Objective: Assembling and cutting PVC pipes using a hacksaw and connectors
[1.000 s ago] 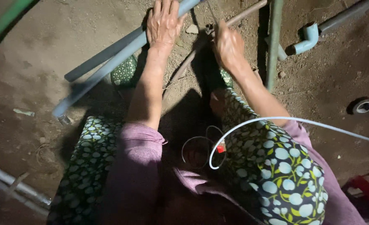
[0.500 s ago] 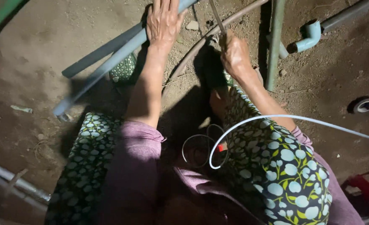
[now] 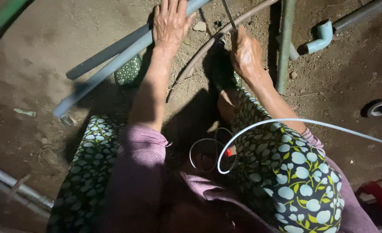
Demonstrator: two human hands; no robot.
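My left hand [image 3: 170,19] lies flat, fingers spread, on two long grey plastic pipes [image 3: 106,64] that run slantwise across the dirt ground. My right hand [image 3: 245,54] is closed around the handle of a thin metal tool, likely a saw blade [image 3: 229,14], which points up toward the pipes at the top edge. A thin brown curved hose [image 3: 208,43] passes between the two hands. My knees in flowered trousers [image 3: 294,172] fill the lower frame, and a white cable [image 3: 286,123] loops over the right knee.
An upright green-grey pipe [image 3: 285,47] stands right of my right hand. A light blue pipe elbow [image 3: 322,36] joins a grey pipe at top right. A tape roll [image 3: 377,108] lies on the dirt at right. Metal pipes [image 3: 20,190] lie at lower left.
My right hand has shifted slightly back down along the tool's line, as in a sawing stroke. The left hand stays pressed on the pipes.
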